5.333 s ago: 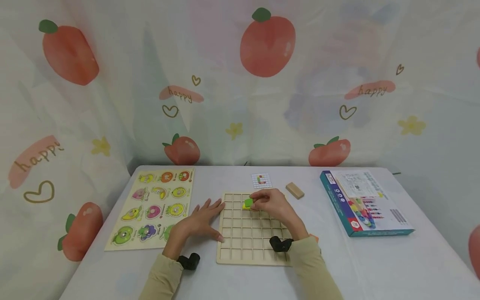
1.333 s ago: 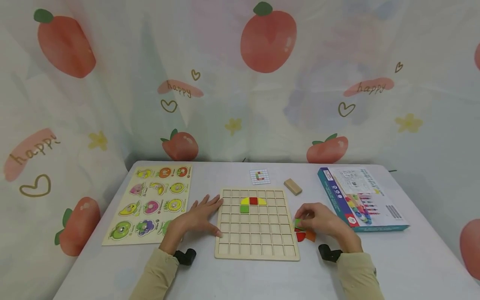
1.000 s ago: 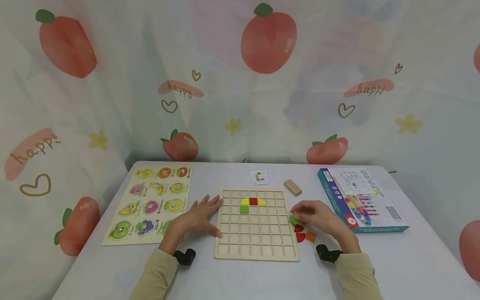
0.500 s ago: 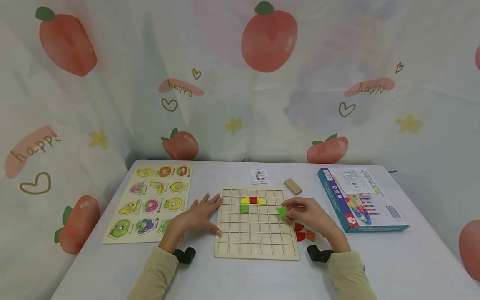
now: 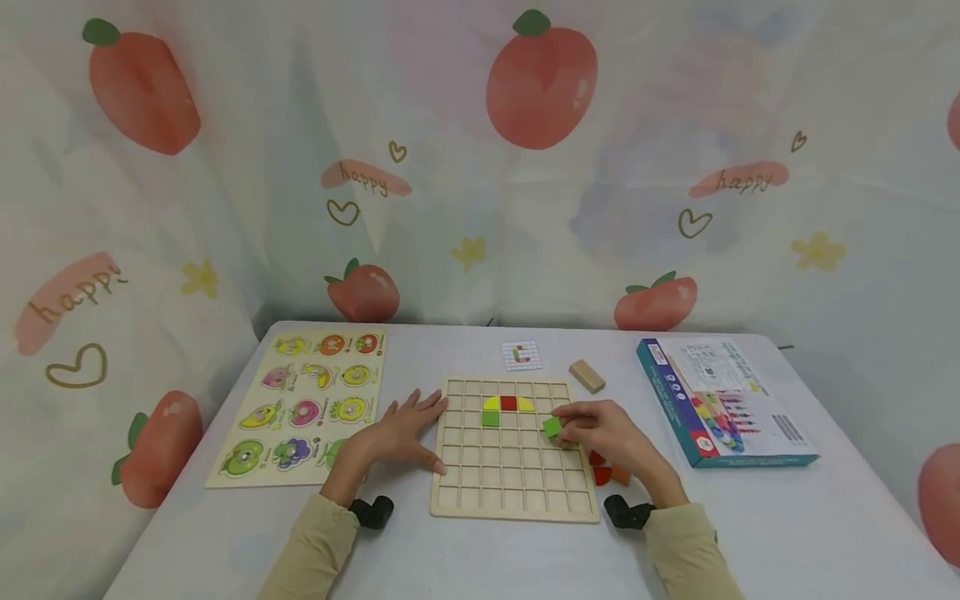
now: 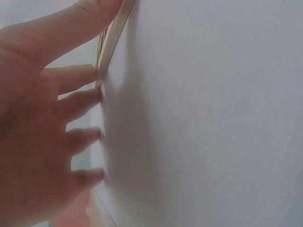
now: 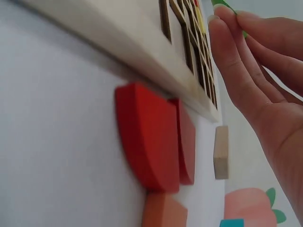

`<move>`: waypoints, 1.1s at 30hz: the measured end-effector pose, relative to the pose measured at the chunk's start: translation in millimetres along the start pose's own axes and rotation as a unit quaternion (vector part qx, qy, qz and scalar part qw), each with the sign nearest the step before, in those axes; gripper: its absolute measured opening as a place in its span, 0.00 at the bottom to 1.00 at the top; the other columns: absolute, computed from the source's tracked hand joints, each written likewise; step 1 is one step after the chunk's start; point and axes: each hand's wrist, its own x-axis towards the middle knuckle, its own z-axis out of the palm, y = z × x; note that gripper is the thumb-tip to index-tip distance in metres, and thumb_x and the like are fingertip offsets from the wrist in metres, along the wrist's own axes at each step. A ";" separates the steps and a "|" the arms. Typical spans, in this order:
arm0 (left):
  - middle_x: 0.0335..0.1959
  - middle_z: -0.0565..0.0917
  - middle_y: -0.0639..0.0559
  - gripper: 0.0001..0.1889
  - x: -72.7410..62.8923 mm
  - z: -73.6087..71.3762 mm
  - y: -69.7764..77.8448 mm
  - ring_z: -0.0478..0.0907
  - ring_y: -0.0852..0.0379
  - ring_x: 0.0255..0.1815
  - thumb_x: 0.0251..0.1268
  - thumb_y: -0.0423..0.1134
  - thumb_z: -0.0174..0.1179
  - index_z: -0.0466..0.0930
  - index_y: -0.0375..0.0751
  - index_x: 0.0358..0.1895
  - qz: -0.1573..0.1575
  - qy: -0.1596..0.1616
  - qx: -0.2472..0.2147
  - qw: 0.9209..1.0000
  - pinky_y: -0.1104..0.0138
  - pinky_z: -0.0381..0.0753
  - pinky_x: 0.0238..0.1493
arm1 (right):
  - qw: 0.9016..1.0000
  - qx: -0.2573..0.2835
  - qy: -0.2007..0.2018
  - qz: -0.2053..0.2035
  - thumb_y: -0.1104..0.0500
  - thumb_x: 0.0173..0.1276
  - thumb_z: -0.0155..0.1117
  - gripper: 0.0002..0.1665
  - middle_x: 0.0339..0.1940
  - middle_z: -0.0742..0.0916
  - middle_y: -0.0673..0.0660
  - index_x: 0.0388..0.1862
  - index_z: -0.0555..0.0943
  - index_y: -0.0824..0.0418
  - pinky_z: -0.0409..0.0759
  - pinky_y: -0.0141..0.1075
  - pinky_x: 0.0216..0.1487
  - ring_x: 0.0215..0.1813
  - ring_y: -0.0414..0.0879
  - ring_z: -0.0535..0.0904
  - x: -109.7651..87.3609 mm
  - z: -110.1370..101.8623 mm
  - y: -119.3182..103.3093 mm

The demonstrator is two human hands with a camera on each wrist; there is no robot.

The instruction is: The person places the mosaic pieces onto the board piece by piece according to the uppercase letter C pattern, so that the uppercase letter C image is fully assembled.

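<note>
A wooden grid board (image 5: 513, 499) lies mid-table. In its upper part sit a red square block (image 5: 508, 403), a yellow quarter-round block on either side of it, and a green square block (image 5: 491, 418) below the left yellow one. My right hand (image 5: 611, 435) pinches another green square block (image 5: 552, 427) over the board's right part. My left hand (image 5: 396, 437) has its fingers spread, with thumb and fingertips touching the board's left edge. In the right wrist view, red quarter-round blocks (image 7: 151, 137) and an orange block (image 7: 163, 211) lie beside the board.
Behind the board lie a small pattern card (image 5: 521, 356) and a plain wooden block (image 5: 587, 376). A fruit puzzle board (image 5: 296, 417) is at the left, partly behind the left hand. A flat blue-and-white box (image 5: 727, 402) lies at the right.
Since 5.3 seconds ago, a green block has been placed on the board. My right hand went to the loose pieces, picked up another green block and moved left over the board.
</note>
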 end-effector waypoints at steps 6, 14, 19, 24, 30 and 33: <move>0.86 0.51 0.50 0.56 1.0 1.1 -0.1 0.38 0.41 0.87 0.52 0.51 0.79 0.56 0.45 0.83 -0.006 -0.002 0.007 1.000 0.42 0.35 0.84 | 1.000 -0.015 -0.008 -0.019 0.59 0.70 0.71 0.20 0.52 0.90 0.57 0.59 0.85 0.62 0.86 0.45 0.60 0.51 0.47 0.86 0.8 9.2 -10.0; 0.86 0.51 0.50 0.56 1.6 -0.8 -4.1 0.37 0.42 0.87 0.52 0.52 0.79 0.56 0.45 0.83 -0.009 -0.001 0.005 1.000 0.43 0.35 0.85 | 0.996 -0.051 -0.017 -0.068 0.59 0.66 0.74 0.19 0.44 0.90 0.54 0.55 0.87 0.64 0.86 0.40 0.53 0.43 0.44 0.84 12.0 23.8 -26.0; 0.86 0.51 0.51 0.56 0.6 -1.8 -3.1 0.37 0.42 0.87 0.51 0.52 0.79 0.56 0.46 0.83 -0.009 -0.002 0.002 1.000 0.43 0.35 0.85 | 0.994 -0.065 -0.025 -0.081 0.61 0.65 0.74 0.18 0.42 0.90 0.54 0.53 0.88 0.65 0.83 0.35 0.47 0.41 0.43 0.82 19.9 33.1 -34.3; 0.86 0.51 0.50 0.57 0.2 -2.5 -2.8 0.37 0.41 0.87 0.51 0.52 0.79 0.56 0.45 0.83 -0.007 -0.003 0.003 1.000 0.42 0.34 0.84 | 0.992 -0.081 -0.033 -0.087 0.63 0.64 0.74 0.16 0.40 0.89 0.52 0.51 0.89 0.65 0.83 0.35 0.46 0.40 0.41 0.82 27.1 42.8 -42.3; 0.86 0.51 0.52 0.56 2.3 -1.2 -3.5 0.37 0.42 0.87 0.52 0.52 0.79 0.56 0.47 0.83 -0.006 -0.003 0.002 1.000 0.44 0.34 0.85 | 0.992 -0.089 -0.033 -0.082 0.65 0.62 0.75 0.15 0.37 0.89 0.51 0.49 0.89 0.65 0.83 0.35 0.45 0.39 0.40 0.82 31.3 50.7 -49.7; 0.86 0.51 0.51 0.56 3.2 -0.2 -3.1 0.37 0.41 0.87 0.52 0.52 0.79 0.56 0.46 0.83 -0.001 -0.003 0.000 1.000 0.43 0.34 0.85 | 0.992 -0.091 -0.035 -0.076 0.65 0.62 0.75 0.15 0.36 0.89 0.52 0.48 0.89 0.66 0.83 0.34 0.44 0.39 0.41 0.81 32.6 53.3 -52.2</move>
